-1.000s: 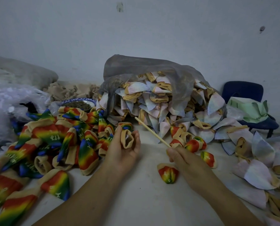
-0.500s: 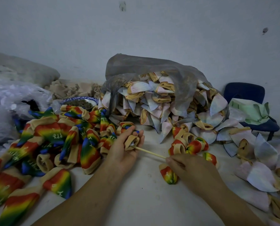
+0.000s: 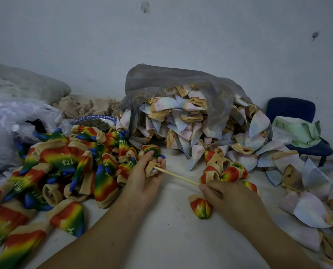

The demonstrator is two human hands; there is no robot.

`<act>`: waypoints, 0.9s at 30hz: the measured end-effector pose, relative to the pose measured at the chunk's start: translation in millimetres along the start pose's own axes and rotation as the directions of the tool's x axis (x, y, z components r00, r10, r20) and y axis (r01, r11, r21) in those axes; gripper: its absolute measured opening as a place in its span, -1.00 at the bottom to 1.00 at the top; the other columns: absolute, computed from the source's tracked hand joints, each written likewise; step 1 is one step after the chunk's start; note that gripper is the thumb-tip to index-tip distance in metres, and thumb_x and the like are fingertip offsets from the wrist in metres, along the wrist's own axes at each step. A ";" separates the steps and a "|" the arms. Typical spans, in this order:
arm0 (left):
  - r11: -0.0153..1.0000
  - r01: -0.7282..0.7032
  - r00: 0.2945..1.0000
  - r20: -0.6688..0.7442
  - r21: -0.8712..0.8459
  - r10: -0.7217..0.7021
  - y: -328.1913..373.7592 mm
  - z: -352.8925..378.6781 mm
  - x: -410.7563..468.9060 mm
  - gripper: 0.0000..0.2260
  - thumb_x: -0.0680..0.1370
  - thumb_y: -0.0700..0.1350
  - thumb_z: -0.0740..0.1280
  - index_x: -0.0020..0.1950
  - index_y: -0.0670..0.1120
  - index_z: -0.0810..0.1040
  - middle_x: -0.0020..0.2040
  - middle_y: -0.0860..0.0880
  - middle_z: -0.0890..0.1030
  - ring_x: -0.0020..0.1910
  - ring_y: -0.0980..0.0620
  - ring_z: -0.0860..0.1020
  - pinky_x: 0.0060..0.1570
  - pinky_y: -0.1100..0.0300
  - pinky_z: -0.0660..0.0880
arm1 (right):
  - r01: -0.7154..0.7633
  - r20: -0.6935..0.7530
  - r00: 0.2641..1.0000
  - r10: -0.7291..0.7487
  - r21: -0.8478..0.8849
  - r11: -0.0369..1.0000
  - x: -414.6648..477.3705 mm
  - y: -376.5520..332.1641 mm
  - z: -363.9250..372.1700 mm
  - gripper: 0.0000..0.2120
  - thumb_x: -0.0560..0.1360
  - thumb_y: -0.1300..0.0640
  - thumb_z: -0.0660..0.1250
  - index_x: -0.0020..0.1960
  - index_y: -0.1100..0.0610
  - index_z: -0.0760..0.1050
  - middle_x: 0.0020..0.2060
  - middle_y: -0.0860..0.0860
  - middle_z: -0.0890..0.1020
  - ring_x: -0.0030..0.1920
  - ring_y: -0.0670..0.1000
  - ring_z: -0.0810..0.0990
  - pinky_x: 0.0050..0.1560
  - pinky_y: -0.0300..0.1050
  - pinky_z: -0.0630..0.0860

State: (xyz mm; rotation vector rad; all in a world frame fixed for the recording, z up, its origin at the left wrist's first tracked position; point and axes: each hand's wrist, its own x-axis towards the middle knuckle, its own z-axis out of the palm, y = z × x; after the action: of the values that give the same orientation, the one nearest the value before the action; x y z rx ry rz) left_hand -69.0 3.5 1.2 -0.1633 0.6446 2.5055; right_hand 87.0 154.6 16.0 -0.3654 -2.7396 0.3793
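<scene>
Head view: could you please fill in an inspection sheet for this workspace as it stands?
Surface: white tabletop, mostly covered with fabric pieces.
Job's things: thin wooden stick, its far end going into a small fabric piece; rainbow pieces heaped on the left, a few more near the right hand.
Clutter: grey plastic bag spilling pale pieces; bowl of dark bits; clear plastic and beige fabric at the back left.
Hands: left hand grips the fabric piece; right hand pinches the stick.
Cables: nothing seen.
Surroundings: plain wall; blue chair on the right with green fabric on it.
</scene>
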 end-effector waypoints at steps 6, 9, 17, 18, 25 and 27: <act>0.999 0.007 1.000 0.006 0.041 -0.007 -1.8 -1.6 2.1 -0.82 0.51 -0.23 0.40 0.09 -0.25 0.59 -0.37 -0.13 0.63 -0.32 0.03 0.62 -0.22 0.15 0.65 | 0.020 0.048 0.999 -0.019 -0.018 1.000 0.3 -2.6 0.5 -0.61 0.56 -0.26 0.07 -0.16 -0.06 0.54 -0.42 -0.05 0.47 -0.35 -0.11 0.47 -0.37 -0.20 0.33; 0.996 0.004 1.000 0.017 0.093 -0.006 -4.5 -1.9 3.0 -0.84 0.52 -0.23 0.40 0.06 -0.26 0.59 -0.37 -0.11 0.60 -0.36 0.04 0.62 -0.29 0.17 0.62 | 0.022 0.063 0.998 -0.020 -0.032 0.999 0.3 -5.1 0.0 -0.62 0.56 -0.25 0.07 -0.13 -0.06 0.55 -0.39 -0.05 0.50 -0.31 -0.10 0.51 -0.33 -0.17 0.40; 0.866 -0.231 0.973 0.084 0.444 0.217 -15.8 -6.6 7.8 -0.93 0.59 -0.25 0.34 0.01 -0.18 0.61 -0.38 -0.06 0.52 -0.37 0.05 0.58 -0.28 0.18 0.59 | 0.006 0.120 0.993 0.012 -0.146 0.989 -1.5 -13.4 3.7 -0.58 0.59 -0.25 0.01 -0.07 -0.05 0.54 -0.31 -0.09 0.52 -0.19 -0.07 0.55 -0.28 -0.17 0.40; 0.832 -0.259 0.965 0.089 0.490 0.248 -16.9 -6.7 7.7 -0.92 0.59 -0.24 0.33 0.00 -0.16 0.62 -0.37 -0.05 0.53 -0.37 0.05 0.59 -0.27 0.18 0.58 | 0.004 0.113 0.994 0.014 -0.160 0.987 -2.1 -14.7 4.4 -0.58 0.60 -0.24 0.00 -0.05 -0.05 0.54 -0.30 -0.09 0.52 -0.19 -0.07 0.55 -0.29 -0.17 0.39; 0.958 -0.160 0.987 0.052 0.237 0.152 -16.4 4.5 2.4 -0.92 0.62 -0.23 0.26 -0.06 -0.12 0.47 -0.47 0.00 0.37 -0.51 0.13 0.37 -0.51 0.27 0.42 | 0.008 -0.003 1.000 -0.009 -0.239 0.971 -6.5 -27.2 16.1 -0.55 0.60 -0.24 -0.10 0.00 -0.05 0.49 -0.30 -0.10 0.47 -0.29 -0.06 0.44 -0.41 -0.21 0.26; 0.995 -0.068 0.996 0.065 0.078 0.063 -17.3 6.8 0.1 -0.80 0.64 -0.21 0.22 -0.19 -0.09 0.36 -0.49 0.04 0.25 -0.55 0.14 0.24 -0.58 0.31 0.29 | -0.011 -0.011 1.000 0.009 -0.205 0.979 -7.5 -30.8 18.6 -0.55 0.60 -0.24 -0.09 -0.01 -0.05 0.49 -0.32 -0.10 0.45 -0.31 -0.06 0.41 -0.46 -0.24 0.18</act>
State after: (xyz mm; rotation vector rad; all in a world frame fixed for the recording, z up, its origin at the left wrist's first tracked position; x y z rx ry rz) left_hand -59.8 19.5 0.0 -0.0345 0.7337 2.5310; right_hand 80.6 119.7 6.2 -0.4331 -2.7748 0.0954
